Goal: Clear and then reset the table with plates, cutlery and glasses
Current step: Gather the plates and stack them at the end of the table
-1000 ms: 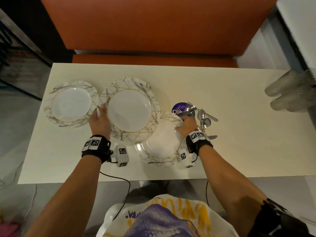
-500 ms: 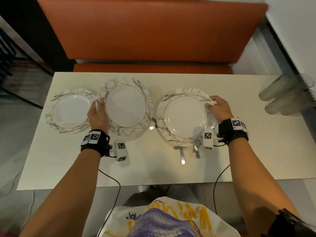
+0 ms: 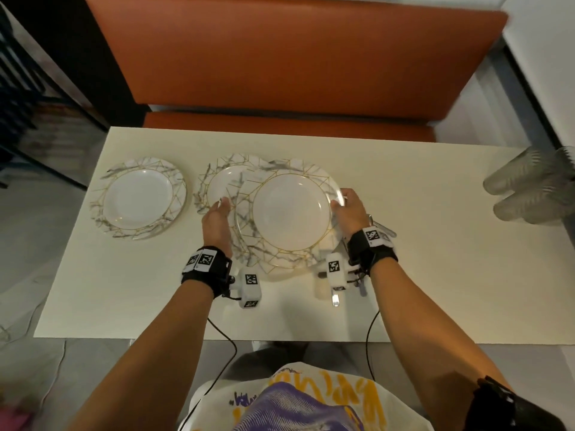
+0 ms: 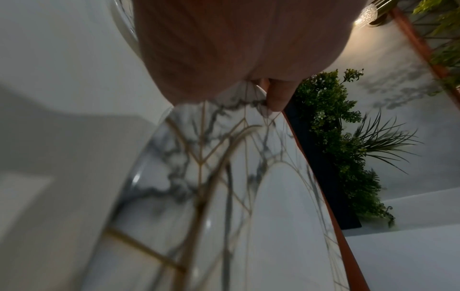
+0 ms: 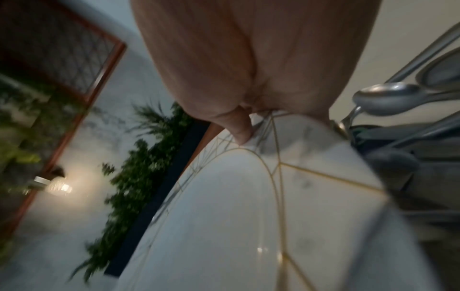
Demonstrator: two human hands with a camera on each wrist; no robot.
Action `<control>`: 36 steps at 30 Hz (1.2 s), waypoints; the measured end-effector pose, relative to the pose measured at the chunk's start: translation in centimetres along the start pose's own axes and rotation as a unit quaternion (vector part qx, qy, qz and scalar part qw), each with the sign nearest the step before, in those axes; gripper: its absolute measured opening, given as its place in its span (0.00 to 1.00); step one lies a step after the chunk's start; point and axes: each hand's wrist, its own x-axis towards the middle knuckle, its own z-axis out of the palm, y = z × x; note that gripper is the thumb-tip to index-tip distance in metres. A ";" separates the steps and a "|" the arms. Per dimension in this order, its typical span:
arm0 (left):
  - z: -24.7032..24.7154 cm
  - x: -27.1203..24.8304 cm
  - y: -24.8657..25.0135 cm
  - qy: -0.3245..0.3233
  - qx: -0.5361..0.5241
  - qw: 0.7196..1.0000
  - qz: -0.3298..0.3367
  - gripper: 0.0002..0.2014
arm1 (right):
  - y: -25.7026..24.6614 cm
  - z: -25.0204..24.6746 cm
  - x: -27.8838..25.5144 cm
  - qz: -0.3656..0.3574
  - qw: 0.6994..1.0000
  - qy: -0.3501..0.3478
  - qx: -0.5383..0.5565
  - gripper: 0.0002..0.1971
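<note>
Both hands, left hand (image 3: 217,222) and right hand (image 3: 348,209), grip the face-up plate (image 3: 289,213) by opposite rims.

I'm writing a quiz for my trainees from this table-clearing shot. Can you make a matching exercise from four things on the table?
Things:
1. held plate
2. far-left plate
3. cutlery
4. plastic cups

Places or states:
A. lying on their sides at the table's right edge
B. alone, untouched
C. gripped at both rims, overlapping another plate
D. under the right wrist

Pairs: 1-C, 2-B, 3-D, 4-A
</note>
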 end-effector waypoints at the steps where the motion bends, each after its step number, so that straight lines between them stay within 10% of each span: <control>1: -0.1 0.2 0.0 0.003 -0.001 1.000 -0.004 0.26 | -0.1 0.9 -0.1 -0.009 1.000 -0.014 -0.019 0.15; 11: -3.6 1.7 -0.4 0.001 -0.021 0.999 0.032 0.34 | -2.4 8.2 0.7 -0.048 0.995 -0.035 -0.084 0.22; 17: -7.4 3.1 0.2 0.126 0.017 0.985 0.115 0.33 | -4.8 11.5 2.9 -0.099 0.976 -0.157 -0.111 0.23; 23: -10.3 4.3 1.7 0.176 0.008 0.973 0.152 0.25 | -5.6 13.0 7.1 0.000 0.965 -0.073 -0.253 0.27; 31: -10.8 4.6 2.5 0.192 0.007 0.969 0.158 0.24 | -4.5 13.7 8.8 0.023 0.975 -0.097 -0.196 0.07; 36: -9.9 4.6 3.0 0.180 -0.002 0.969 0.168 0.22 | -4.8 9.6 9.0 0.055 0.992 -0.036 -0.110 0.16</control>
